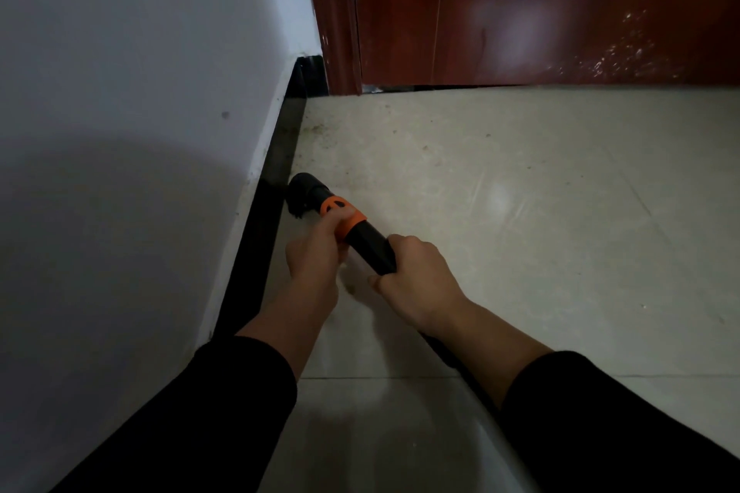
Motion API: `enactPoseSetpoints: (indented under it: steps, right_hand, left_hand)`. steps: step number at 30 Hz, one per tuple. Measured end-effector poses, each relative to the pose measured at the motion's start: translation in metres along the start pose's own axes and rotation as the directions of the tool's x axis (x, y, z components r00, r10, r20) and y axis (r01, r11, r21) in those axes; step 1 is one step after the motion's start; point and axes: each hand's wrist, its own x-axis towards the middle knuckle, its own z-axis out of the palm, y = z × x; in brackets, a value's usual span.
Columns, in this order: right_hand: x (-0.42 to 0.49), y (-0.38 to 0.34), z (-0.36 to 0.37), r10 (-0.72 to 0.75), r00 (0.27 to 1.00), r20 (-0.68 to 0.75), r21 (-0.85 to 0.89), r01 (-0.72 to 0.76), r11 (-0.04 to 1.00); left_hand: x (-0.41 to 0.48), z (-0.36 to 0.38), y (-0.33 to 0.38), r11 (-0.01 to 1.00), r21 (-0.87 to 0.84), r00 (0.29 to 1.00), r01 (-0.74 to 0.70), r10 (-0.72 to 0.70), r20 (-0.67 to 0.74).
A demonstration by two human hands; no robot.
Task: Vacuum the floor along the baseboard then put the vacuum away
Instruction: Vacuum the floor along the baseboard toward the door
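1. A black vacuum tube (370,248) lies low over the floor (500,204), left of the middle of the view, slanting from the near right towards the far left.
2. Its far end carries a round black brush head (301,192), which sits just beside the black baseboard (276,172); whether the bristles touch it cannot be told.
3. An orange collar (347,221) rings the tube just behind the brush head.
4. The left hand (316,258) has its fingers curled round the orange collar, gripping it from the left side.
5. The right hand (418,278) is wrapped round the near end of the tube, knuckles up, thumb tucked underneath.
6. A dark hose (460,366) runs on from under the right forearm towards the viewer.
7. Both forearms are bare at the wrist, with black sleeves (224,404) nearer the viewer.
8. The floor is pale glossy tile with a soft patch of reflected light to the right of the hands.
9. Small specks of dirt (320,129) are scattered on the tile near the far corner, beside the baseboard.
10. A white wall (132,84) fills the left side above the baseboard, with a rounded shadow across its lower part.
11. At the far end stands a reddish-brown panelled door (560,12) in a matching door frame (334,12), scuffed with pale marks at its lower right.
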Motion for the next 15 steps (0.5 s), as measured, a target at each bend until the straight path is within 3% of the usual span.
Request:
enactPoseSetpoints:
  steps: [15]
  right_hand:
    - [0.012, 0.004, 0.011, -0.037, 0.999, -0.032, 0.019, 0.037, 0.999]
  left_hand:
    - [0.016, 0.000, -0.002, 0.999, -0.006, 0.999, -0.037, 0.037, -0.014]
